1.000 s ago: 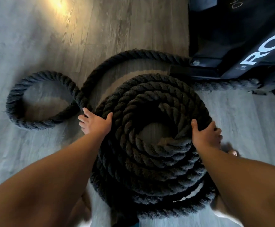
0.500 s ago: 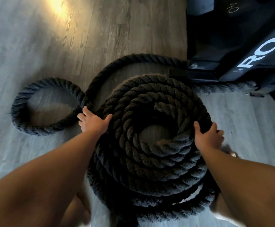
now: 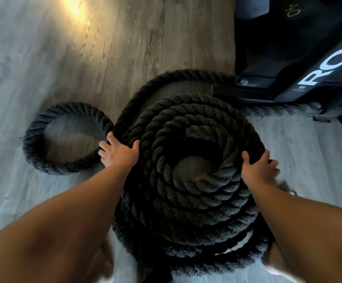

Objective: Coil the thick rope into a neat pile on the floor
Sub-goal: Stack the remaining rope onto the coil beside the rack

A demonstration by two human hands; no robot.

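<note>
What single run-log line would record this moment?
stage: coiling | left hand: on coil's left edge | right hand: on right edge | rope: mostly piled | loose loop: left, uncoiled

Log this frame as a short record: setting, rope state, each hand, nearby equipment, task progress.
setting: wood-plank floor, seen from above
rope: thick dark rope, mostly wound into a stacked coil
loose part: a small loop lies left of the coil; another stretch arcs behind it toward the equipment
left hand: pressed on the coil's left outer edge
right hand: gripping the coil's right edge
equipment: black machine with white lettering, upper right
progress: unfinished; loose rope remains
</note>
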